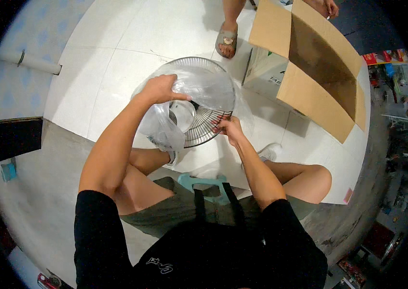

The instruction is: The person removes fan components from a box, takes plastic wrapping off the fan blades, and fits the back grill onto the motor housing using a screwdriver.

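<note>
White tiled floor fills the upper half of the frame; bare grey concrete lies lower left. Person seated on a low teal stool, knees apart, forearms coming up from the lower edge.

Open cardboard box, upper right, flaps up; a white carton sits just beside it. A second person's sandalled foot stands at top centre, their hand at the box's upper edge.

Round wire fan guard, centre of frame, standing tilted on the floor between the knees. A clear plastic bag covers its upper part and hangs bunched down the left side.

Step in hand, by my reading: the bag is being drawn off the guard, roughly half done. Next move would need the film pulled clear of the rim on the far side while the guard is kept from tipping.

Left hand: arm reaching forward, elbow bent, fingers closed over a gather of the bag at the guard's top left. Right hand: lower, wrist bent inward, fingertips pinching the guard's lower right rim. Hands well apart, on opposite sides of the guard.
</note>
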The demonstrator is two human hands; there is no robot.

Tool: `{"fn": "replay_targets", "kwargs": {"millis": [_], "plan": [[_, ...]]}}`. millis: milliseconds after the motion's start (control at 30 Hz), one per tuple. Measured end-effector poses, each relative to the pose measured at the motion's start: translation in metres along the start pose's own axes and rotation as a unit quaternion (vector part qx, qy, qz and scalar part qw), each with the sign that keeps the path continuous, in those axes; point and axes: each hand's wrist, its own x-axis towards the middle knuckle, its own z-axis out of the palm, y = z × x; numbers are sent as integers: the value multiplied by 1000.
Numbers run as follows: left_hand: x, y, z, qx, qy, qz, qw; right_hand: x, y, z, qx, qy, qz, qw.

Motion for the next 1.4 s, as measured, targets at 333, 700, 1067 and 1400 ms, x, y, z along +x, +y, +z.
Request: {"fn": "replay_targets", "kwargs": {"millis": [333,700,1067,1400], "plan": [[1,55,15,14,159,146,976,-42,-65,20,-49,-34,-137,989],[14,-93,-78,-167,546,-234,787,-76,-108,5,-144,-88,-171,971],[-18,63,-17,-38,241,200,949,-82,-115,10,-163,-99,-145,971],[27,12,-6,-3,308,74,949,-91,-130,24,-192,-108,-176,959]]}}
